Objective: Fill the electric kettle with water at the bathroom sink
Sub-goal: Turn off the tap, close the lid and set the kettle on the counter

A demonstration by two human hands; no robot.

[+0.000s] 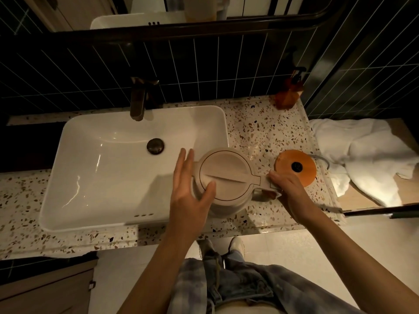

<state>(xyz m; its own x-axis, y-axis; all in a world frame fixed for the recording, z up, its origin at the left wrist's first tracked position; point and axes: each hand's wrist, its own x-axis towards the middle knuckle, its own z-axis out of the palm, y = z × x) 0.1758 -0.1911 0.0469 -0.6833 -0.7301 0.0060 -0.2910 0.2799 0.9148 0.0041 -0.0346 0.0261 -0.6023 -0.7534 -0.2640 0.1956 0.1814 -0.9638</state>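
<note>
A cream electric kettle [226, 175] with its lid closed hovers over the right rim of the white sink [108, 168] and the counter. My right hand [288, 189] grips the kettle's handle on its right side. My left hand [190, 184] lies against the kettle's left side, fingers spread and the thumb resting on the lid. The round orange kettle base [297, 166] sits on the counter just right of the kettle. A dark faucet [138, 98] stands behind the basin, with no water running.
A terrazzo counter [260, 132] surrounds the sink. An amber soap dispenser [288, 94] stands at the back right corner. White towels [362, 152] lie heaped past the counter's right end. A dark drain plug [155, 145] sits in the basin. A mirror hangs above the dark tiled wall.
</note>
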